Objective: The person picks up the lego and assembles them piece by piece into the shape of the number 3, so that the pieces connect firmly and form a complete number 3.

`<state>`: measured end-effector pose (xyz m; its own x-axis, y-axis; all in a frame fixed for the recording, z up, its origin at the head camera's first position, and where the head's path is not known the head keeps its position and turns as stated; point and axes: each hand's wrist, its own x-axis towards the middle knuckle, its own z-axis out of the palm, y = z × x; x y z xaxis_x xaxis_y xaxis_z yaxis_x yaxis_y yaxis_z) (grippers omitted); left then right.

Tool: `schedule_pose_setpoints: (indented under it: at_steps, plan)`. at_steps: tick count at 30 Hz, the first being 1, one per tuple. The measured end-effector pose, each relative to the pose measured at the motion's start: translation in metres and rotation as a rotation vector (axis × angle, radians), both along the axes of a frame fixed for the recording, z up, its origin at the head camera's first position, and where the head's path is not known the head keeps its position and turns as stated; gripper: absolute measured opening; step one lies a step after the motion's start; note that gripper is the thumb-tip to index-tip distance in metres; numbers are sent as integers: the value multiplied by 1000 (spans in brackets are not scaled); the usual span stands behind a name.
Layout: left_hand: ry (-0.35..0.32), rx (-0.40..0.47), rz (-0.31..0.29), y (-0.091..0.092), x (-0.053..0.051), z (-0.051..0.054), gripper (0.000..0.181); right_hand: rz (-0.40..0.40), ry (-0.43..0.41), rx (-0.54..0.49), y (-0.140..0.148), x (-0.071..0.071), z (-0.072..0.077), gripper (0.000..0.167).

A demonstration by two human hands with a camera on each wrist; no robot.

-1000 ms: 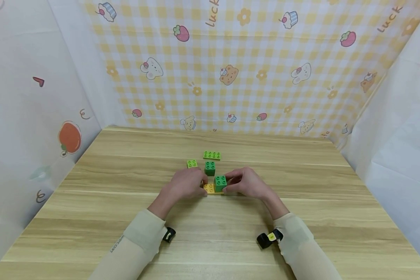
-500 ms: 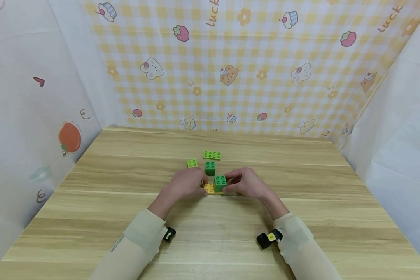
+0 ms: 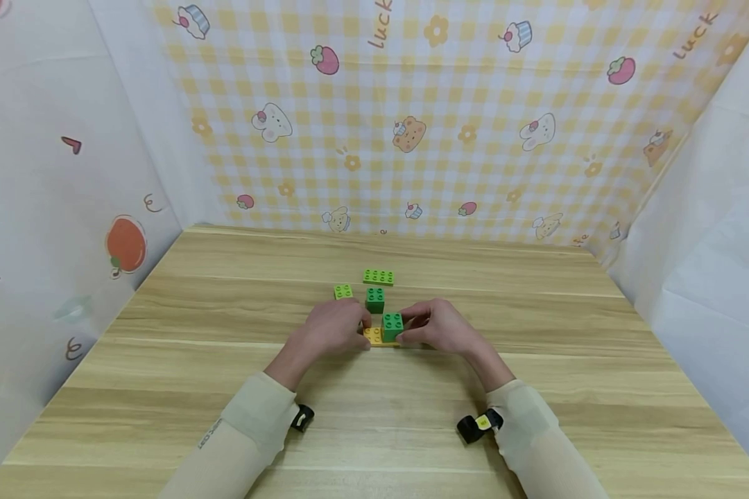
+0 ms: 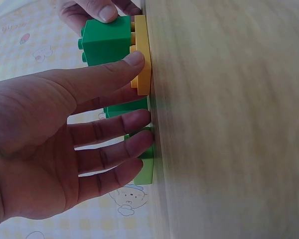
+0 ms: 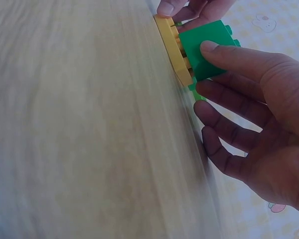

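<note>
The left hand [image 3: 333,326] pinches the left end of the yellow plate [image 3: 372,336] between thumb and index finger, while the right hand [image 3: 442,327] grips a green block [image 3: 393,329] by its sides. The plate is in the middle of the table [image 3: 374,416], apparently lying level on the wood, and the block sits over its right half.

Both wrist views show yellow studs in the gap under the block, so it does not look fully seated. In the right wrist view it also seems slightly tilted against the plate. Pressed down like that, it could catch on one side or snap on crooked; uneven force from the right thumb would be the likely cause. If the left hand's pinch is too light, the plate could slide or its left end lift under a push at the right.

The left hand's spare fingers reach close to the second green block [image 3: 375,301] and the small lime block [image 3: 343,292] on the far side; a careless spread might knock either. The long lime plate [image 3: 379,277] lies farther off, at less risk.
</note>
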<state>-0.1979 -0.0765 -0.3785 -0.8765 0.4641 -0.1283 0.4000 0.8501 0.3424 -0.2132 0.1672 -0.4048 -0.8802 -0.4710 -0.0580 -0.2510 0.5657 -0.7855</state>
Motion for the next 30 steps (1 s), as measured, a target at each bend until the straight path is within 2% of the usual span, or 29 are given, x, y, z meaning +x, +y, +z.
schedule_pose_setpoints:
  at_steps: [20,30]
  plan:
    - [5,-15,-5,2,0,1,18,65,74,62,-2,0,7,39]
    - [7,-29,-7,1,0,0,19,73,70,78,-4,0,8,38]
